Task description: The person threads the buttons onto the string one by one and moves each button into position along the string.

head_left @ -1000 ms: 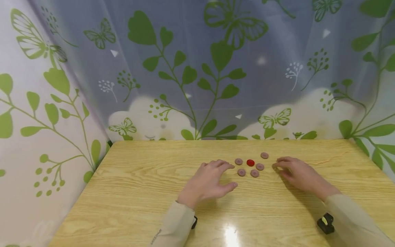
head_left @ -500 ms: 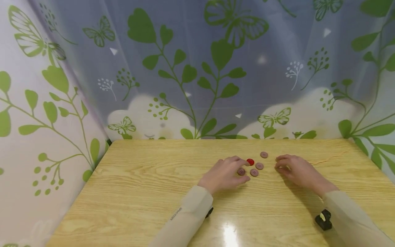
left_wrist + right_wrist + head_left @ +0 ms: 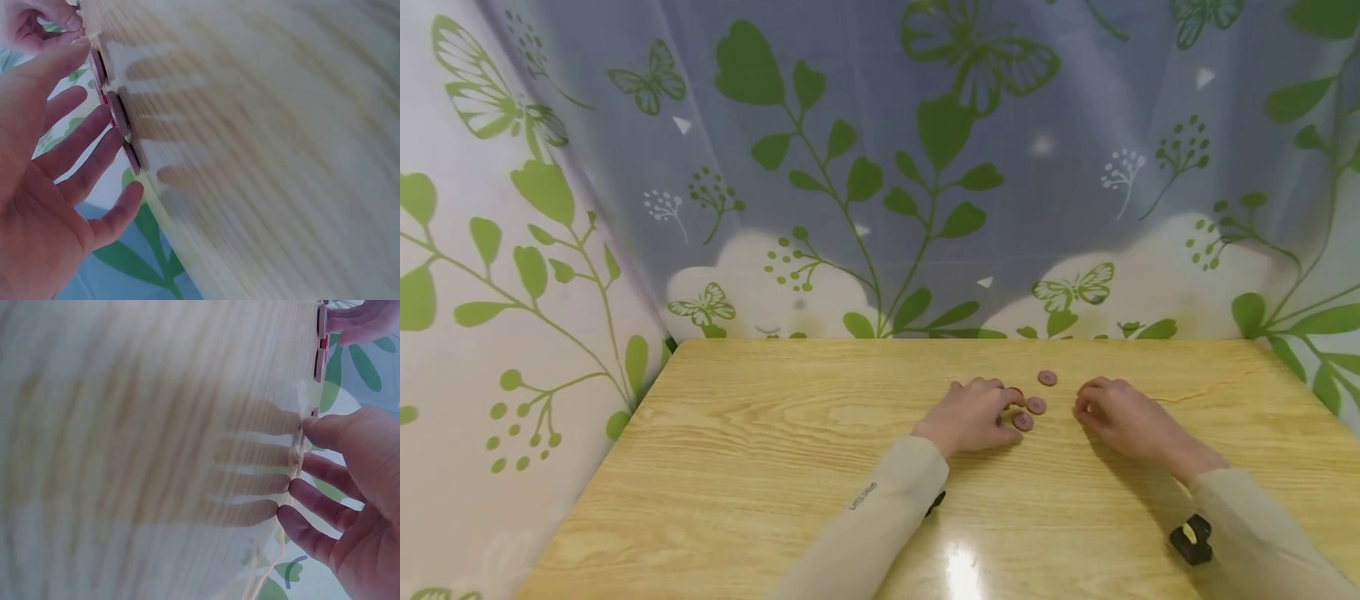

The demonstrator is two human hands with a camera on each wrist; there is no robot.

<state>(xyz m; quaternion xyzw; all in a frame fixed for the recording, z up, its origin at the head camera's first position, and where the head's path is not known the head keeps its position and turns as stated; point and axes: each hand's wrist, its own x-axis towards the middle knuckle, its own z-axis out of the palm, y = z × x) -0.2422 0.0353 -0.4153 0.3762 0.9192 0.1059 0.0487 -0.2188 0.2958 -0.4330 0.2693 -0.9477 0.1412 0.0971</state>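
My left hand (image 3: 976, 415) reaches over a small group of buttons on the table, its fingers spread and relaxed. Beside its fingertips lie a mauve button (image 3: 1036, 405) and a second mauve button (image 3: 1023, 422). Only the edge of a red button (image 3: 1017, 391) shows past the index finger. Other buttons are hidden under this hand in the head view; mauve discs (image 3: 117, 114) stand edge-on by its fingers in the left wrist view. Right of the group, my right hand (image 3: 1123, 421) pinches the end of a thin orange cord (image 3: 270, 565) between thumb and index finger.
Apart from the group, a mauve button (image 3: 1047, 378) lies farther back. The wood-grain table (image 3: 760, 467) ends at a patterned curtain (image 3: 820, 250). The cord's tail runs back right from my right hand. A black wrist mount (image 3: 1192, 540) hangs under the right sleeve.
My left hand has moved right over the buttons, covering the left ones and most of the red one. My right hand stays almost in place.
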